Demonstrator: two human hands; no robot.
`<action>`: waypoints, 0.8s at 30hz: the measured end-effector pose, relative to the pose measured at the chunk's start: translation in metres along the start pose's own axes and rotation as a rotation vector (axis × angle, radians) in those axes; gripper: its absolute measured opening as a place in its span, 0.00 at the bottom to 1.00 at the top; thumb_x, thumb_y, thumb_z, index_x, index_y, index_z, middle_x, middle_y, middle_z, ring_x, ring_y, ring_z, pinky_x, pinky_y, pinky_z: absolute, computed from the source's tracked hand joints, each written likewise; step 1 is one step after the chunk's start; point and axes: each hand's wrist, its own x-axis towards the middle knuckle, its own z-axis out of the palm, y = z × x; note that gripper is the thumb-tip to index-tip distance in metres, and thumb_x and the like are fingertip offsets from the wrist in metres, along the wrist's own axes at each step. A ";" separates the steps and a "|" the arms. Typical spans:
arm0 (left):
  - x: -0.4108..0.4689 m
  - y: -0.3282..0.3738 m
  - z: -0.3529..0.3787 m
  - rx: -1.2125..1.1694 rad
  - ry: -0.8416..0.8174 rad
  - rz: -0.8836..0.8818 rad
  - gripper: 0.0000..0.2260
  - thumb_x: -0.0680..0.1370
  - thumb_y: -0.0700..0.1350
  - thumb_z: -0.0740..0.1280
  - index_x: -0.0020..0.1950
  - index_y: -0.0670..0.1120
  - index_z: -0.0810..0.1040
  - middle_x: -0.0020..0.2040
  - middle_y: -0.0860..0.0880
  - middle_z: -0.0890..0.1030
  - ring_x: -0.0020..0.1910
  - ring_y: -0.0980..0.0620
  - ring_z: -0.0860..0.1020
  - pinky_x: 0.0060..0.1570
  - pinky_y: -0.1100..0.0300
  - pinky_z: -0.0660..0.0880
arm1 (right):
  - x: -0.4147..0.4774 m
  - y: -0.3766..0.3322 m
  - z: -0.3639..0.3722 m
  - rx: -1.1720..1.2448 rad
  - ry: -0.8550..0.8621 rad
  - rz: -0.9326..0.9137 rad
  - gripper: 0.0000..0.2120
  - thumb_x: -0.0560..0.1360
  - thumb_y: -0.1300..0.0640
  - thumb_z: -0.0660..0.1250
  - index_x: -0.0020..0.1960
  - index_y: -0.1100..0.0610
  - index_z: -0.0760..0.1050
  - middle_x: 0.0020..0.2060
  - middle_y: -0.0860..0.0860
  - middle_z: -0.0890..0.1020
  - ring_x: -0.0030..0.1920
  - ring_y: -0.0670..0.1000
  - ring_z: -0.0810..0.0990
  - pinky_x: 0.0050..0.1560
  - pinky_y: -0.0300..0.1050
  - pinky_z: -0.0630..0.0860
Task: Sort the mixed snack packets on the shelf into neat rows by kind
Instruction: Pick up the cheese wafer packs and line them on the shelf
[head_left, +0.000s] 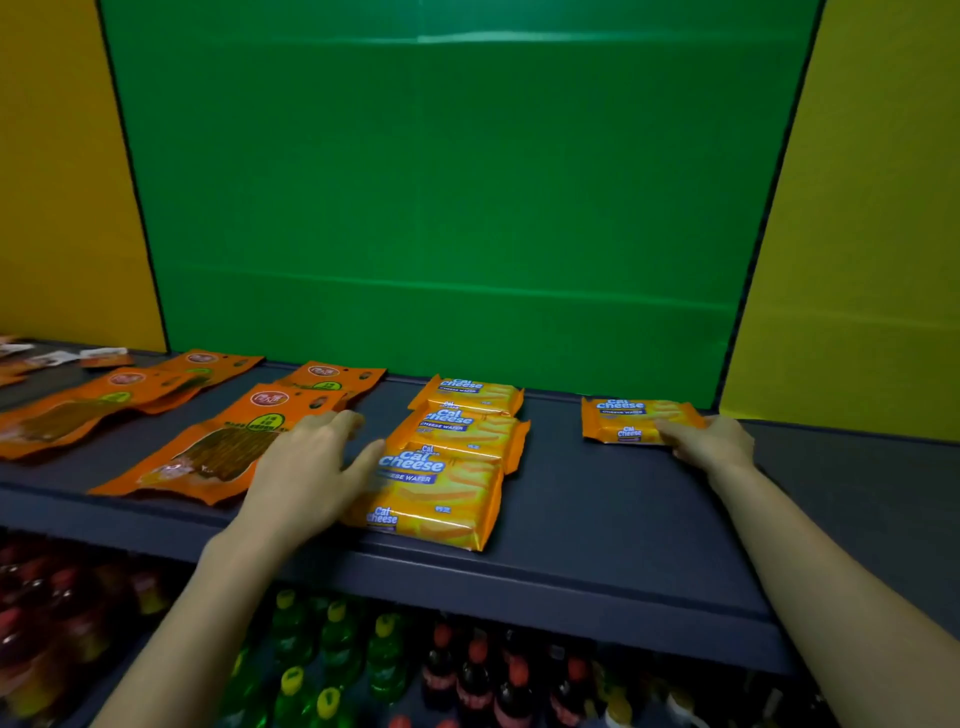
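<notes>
Snack packets (431, 493) are largely sorted on the shelf (623, 519): pouches (208, 457) left, wafers (467, 421) rowed centrally. One stray wafer packet (623, 418) is touched by the right hand (711, 441), grip not discernible; the left hand (306, 467) is laid open against the row.

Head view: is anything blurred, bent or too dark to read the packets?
Head view: the Cal Cheese packets read sharp; the orange packets at far left smear; the wide lens bends the shelf edge and the sides of the green backdrop; the bottles below sit dim and soft.
</notes>
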 end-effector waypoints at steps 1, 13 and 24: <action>0.001 0.000 -0.001 0.015 0.010 -0.002 0.20 0.78 0.56 0.60 0.65 0.45 0.72 0.62 0.48 0.77 0.63 0.47 0.73 0.57 0.54 0.69 | 0.002 0.001 0.002 -0.062 0.014 -0.013 0.24 0.71 0.47 0.69 0.53 0.68 0.78 0.44 0.61 0.81 0.57 0.62 0.77 0.54 0.50 0.74; -0.011 -0.042 -0.024 0.148 0.117 -0.033 0.16 0.78 0.53 0.61 0.59 0.45 0.76 0.57 0.46 0.80 0.58 0.45 0.75 0.49 0.54 0.72 | -0.037 -0.024 0.001 -0.415 0.093 -0.516 0.24 0.77 0.48 0.61 0.67 0.62 0.68 0.66 0.61 0.71 0.65 0.62 0.68 0.63 0.55 0.65; -0.067 -0.142 -0.098 0.218 0.236 -0.206 0.15 0.78 0.54 0.59 0.59 0.47 0.76 0.57 0.49 0.80 0.56 0.47 0.77 0.44 0.55 0.73 | -0.214 -0.130 0.076 -0.262 -0.390 -1.231 0.12 0.76 0.50 0.63 0.57 0.50 0.77 0.53 0.46 0.80 0.56 0.48 0.78 0.56 0.44 0.71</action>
